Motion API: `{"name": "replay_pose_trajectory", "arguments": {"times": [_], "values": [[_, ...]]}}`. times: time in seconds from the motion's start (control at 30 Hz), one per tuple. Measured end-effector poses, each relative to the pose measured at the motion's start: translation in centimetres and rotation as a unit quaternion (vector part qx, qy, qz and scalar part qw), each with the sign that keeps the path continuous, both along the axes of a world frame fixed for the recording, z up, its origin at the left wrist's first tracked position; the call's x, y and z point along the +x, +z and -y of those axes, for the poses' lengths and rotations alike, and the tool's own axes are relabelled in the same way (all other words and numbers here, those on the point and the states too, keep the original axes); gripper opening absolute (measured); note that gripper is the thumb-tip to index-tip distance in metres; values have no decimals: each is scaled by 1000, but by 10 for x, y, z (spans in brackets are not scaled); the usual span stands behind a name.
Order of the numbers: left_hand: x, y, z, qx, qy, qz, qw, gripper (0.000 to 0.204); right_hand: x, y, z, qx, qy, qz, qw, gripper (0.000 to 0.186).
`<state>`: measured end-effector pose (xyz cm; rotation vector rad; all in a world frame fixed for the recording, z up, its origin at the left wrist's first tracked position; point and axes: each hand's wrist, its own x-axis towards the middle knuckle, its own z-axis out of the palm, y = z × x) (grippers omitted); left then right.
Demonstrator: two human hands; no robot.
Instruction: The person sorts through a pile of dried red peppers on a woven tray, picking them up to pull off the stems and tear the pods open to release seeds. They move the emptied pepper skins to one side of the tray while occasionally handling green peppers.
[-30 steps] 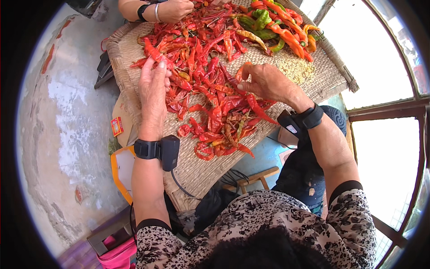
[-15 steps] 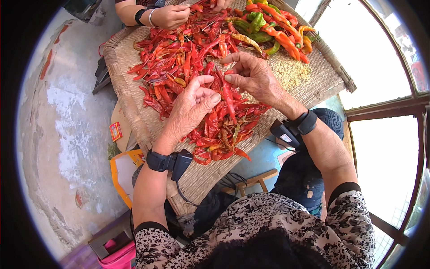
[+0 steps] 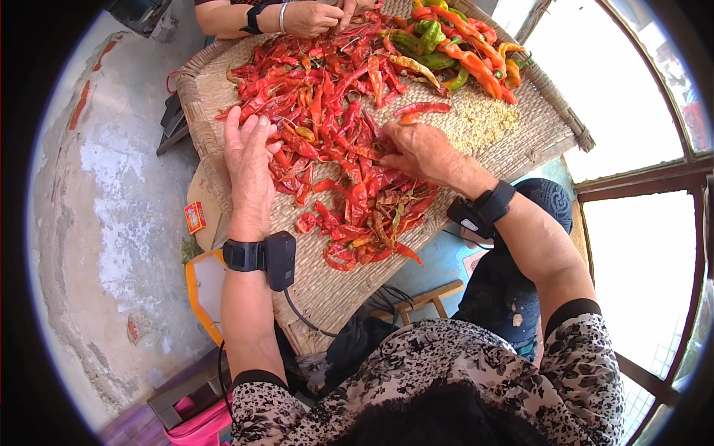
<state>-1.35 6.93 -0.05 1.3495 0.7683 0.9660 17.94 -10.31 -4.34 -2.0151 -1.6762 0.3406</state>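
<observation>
Where the woven platform (image 3: 316,316) runs to its near corner, bare weave lies beyond the wearer's black-and-pale patterned top (image 3: 439,342), with a wooden stool (image 3: 428,299) below the near-right edge. A black wristband carrying a small box sits on each of the wearer's wrists. Farther in, dried red peppers (image 3: 361,201) lie in a loose heap across the middle of the platform, from close to the near-right edge up toward the far edge. The left hand (image 3: 249,171) is raised at the heap's left side, near the platform's left edge, its fingers and thumb apart; I cannot tell whether it touches a pepper. The right hand (image 3: 424,152) is curled over the heap's right side, and whether its fingers close on anything is hidden. Just beyond it a single red pepper (image 3: 428,108) lies on the weave, beside pale yellow seeds (image 3: 487,123) spread near the right corner. Toward the far-right edge, orange and green peppers (image 3: 465,56) are piled. At the far edge a co-worker's hands (image 3: 312,20) meet over the red heap.
</observation>
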Motion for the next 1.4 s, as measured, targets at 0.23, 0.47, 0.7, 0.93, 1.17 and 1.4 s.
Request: {"name": "replay_pose_trajectory", "arguments": {"times": [0.23,0.47,0.7,0.93,1.17,1.4], "values": [[6,8,33,295,-192,-256,900,30,2,6,2,3,3,-60,998,32],[13,-6,52,463,-272,-253,805,32,-12,32,16,63,58,-257,963,15],[13,-3,47,462,-274,-294,791,15,11,36,10,79,44,-233,968,27],[8,1,25,213,-175,-122,953,17,23,1,4,-19,-45,102,994,30],[0,-6,-9,48,100,-32,993,54,10,15,3,-45,-37,63,996,25],[12,-2,45,199,-257,-166,931,43,1,29,5,9,74,-235,969,21]]}}
